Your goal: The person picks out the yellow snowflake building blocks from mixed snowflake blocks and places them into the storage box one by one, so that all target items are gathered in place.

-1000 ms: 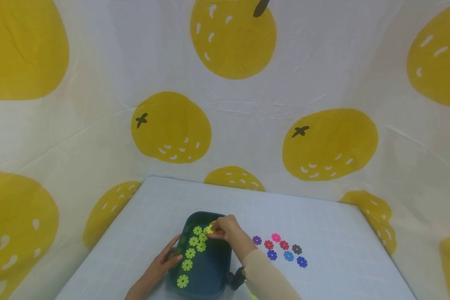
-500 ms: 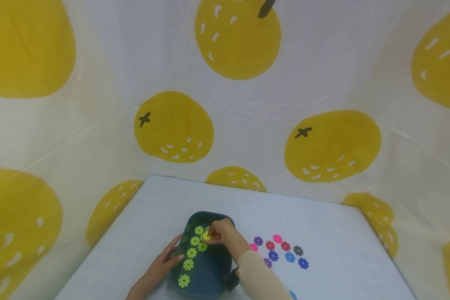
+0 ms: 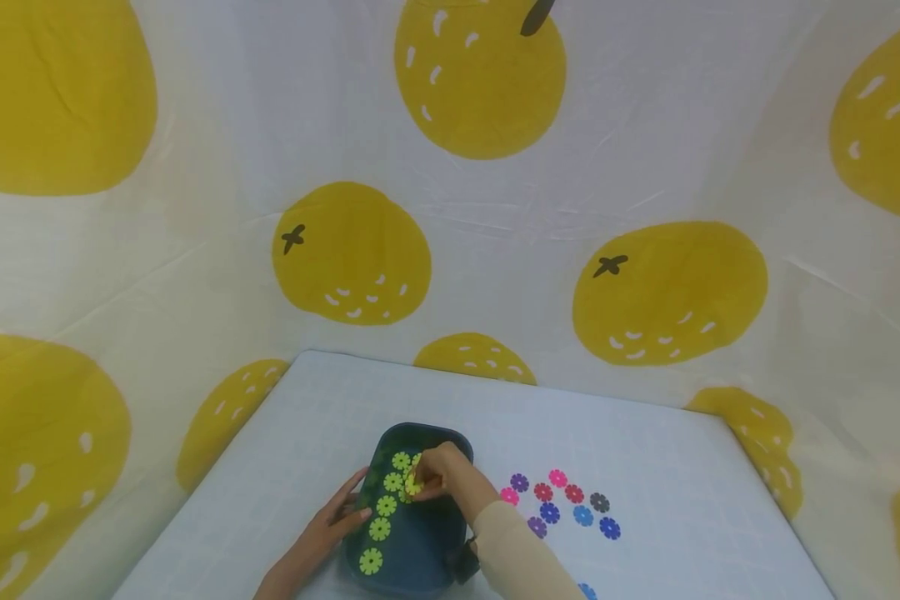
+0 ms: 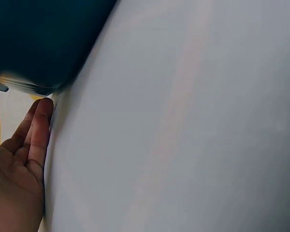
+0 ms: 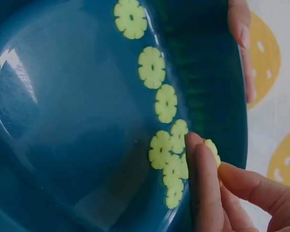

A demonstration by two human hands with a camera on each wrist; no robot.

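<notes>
A dark blue tray (image 3: 420, 550) lies on the table with several yellow-green flower-shaped discs (image 3: 379, 528) inside, mostly along its left side. My left hand (image 3: 330, 523) rests against the tray's left side, thumb at the rim; the left wrist view shows its fingers (image 4: 38, 137) fairly straight by the tray wall. Over the far part of the tray, my right hand (image 3: 444, 473) pinches a yellow flower-shaped disc (image 5: 212, 151) between thumb and fingers. Below that hand, in the right wrist view, a cluster of discs (image 5: 160, 150) lies on the tray bottom, some overlapping; the fingers hide part of it.
Right of the tray, several loose flower discs in pink (image 3: 557, 478), red (image 3: 574, 494), purple, blue (image 3: 610, 527) and black (image 3: 600, 502) lie on the white table (image 3: 645, 450). A white cloth with yellow fruit prints (image 3: 495, 192) hangs behind and at the sides.
My right hand has moved a little nearer and lower over the disc cluster, still pinching a disc. The left hand keeps its place at the tray. The whole view has shifted slightly.
</notes>
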